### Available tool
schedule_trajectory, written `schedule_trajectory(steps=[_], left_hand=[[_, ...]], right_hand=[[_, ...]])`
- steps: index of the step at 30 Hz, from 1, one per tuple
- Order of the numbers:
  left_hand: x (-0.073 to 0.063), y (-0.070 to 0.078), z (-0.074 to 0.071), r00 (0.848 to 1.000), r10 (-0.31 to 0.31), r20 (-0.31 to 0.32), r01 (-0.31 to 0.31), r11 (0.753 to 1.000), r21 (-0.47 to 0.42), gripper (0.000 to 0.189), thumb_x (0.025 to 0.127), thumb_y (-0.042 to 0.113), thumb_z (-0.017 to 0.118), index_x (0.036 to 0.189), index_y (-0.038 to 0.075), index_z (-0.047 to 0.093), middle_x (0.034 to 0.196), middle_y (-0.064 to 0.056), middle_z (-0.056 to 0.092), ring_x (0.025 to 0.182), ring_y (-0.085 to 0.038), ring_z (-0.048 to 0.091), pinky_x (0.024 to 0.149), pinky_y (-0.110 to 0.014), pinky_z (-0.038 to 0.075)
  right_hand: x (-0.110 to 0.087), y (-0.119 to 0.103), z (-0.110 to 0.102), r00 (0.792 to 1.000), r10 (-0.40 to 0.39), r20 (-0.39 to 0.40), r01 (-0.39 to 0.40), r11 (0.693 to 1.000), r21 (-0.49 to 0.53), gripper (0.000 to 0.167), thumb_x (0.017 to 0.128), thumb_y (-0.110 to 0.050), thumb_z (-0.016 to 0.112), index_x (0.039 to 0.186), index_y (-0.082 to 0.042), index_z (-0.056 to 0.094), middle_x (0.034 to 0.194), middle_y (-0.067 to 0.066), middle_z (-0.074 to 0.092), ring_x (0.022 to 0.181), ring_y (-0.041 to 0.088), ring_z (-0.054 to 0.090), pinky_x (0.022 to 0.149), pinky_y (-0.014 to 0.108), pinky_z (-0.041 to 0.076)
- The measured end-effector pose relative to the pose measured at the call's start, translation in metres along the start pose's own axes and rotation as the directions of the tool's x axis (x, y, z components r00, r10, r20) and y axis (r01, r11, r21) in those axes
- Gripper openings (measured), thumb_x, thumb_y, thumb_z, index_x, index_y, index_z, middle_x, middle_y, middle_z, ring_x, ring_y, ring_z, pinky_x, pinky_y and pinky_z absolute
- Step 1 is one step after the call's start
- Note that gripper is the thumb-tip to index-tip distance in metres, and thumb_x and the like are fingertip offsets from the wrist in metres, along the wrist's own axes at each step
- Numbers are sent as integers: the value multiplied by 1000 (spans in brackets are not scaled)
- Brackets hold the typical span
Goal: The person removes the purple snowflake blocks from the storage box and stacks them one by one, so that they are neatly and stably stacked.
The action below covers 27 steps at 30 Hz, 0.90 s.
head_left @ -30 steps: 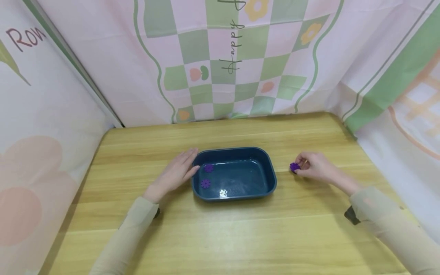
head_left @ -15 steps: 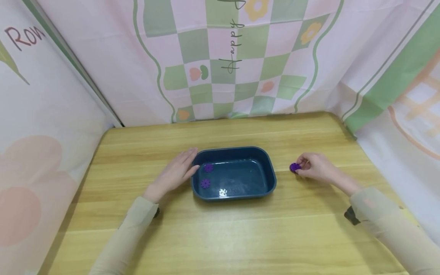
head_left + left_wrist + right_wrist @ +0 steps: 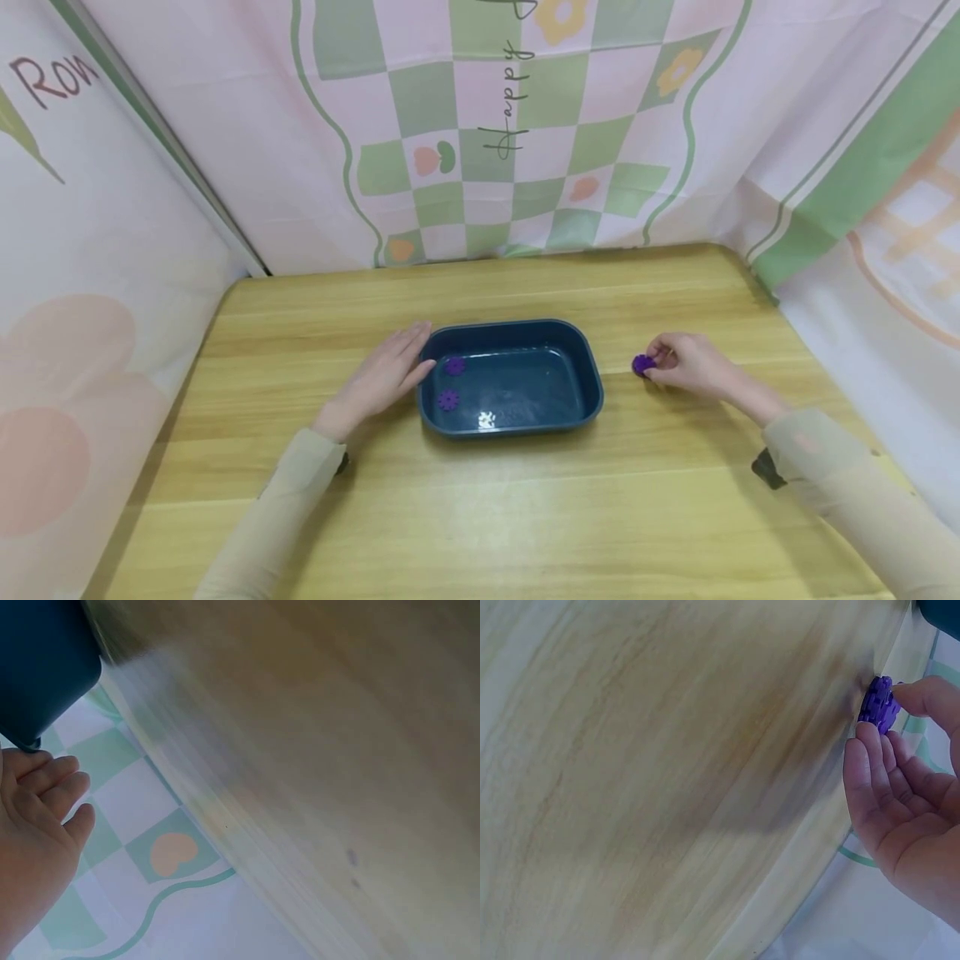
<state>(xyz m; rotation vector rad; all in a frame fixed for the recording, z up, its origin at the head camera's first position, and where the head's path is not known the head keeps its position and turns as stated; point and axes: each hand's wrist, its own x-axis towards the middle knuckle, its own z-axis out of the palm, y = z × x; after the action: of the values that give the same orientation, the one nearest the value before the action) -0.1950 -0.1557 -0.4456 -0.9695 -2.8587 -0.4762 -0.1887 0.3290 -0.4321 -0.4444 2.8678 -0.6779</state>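
A dark blue rectangular tub (image 3: 592, 392) stands mid-table. My left hand (image 3: 390, 371) rests at its left end, fingers nearly straight along the rim. In the left wrist view, the fingertips of the left hand (image 3: 45, 799) are right at the rim of the tub (image 3: 45, 667). Two purple notched snowflake discs (image 3: 448, 401) (image 3: 454, 367) lie inside, toward the left wall. Right of the tub, my right hand (image 3: 686, 364) pinches purple snowflake discs (image 3: 642, 365) between thumb and fingers, close over the table. The right wrist view shows these discs (image 3: 880, 705) face to face in a small stack.
The wooden table (image 3: 510, 525) has a back edge against a checked, printed curtain (image 3: 487, 167). More printed cloth hangs at the left (image 3: 112, 333) and at the right (image 3: 885, 367). A small dark object (image 3: 768, 469) shows under the right sleeve (image 3: 817, 458).
The purple discs in the right hand tilt slightly between frames. Both hands and the tub otherwise stay in place.
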Motion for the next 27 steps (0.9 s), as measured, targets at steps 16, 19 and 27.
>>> schedule_trajectory(steps=[16, 19, 27], left_hand=[[0, 1, -1, 1000, -5, 1, 5, 1000, -6, 61, 105, 37, 46, 151, -2, 36, 158, -20, 38, 149, -32, 35, 123, -52, 30], [1, 1, -2, 1000, -3, -1, 3, 1000, -5, 61, 105, 36, 46, 151, -2, 36, 158, -20, 38, 149, -33, 35, 123, -52, 30], [0, 1, -1, 1000, 1, 0, -1, 1000, 5, 61, 105, 37, 46, 151, -3, 35, 158, -20, 37, 149, -33, 35, 123, -52, 30]], right_hand=[[0, -2, -1, 1000, -28, 2, 28, 999, -28, 26, 82, -17, 80, 97, 1, 68, 88, 10, 72, 78, 16, 67, 68, 27, 59], [0, -3, -1, 1000, -29, 4, 29, 999, -27, 24, 83, -16, 79, 97, 1, 68, 88, 10, 72, 78, 16, 67, 68, 24, 57], [-1, -2, -3, 999, -50, -11, 49, 998, -30, 19, 84, -12, 76, 96, 1, 68, 87, 9, 72, 78, 16, 66, 67, 19, 55]])
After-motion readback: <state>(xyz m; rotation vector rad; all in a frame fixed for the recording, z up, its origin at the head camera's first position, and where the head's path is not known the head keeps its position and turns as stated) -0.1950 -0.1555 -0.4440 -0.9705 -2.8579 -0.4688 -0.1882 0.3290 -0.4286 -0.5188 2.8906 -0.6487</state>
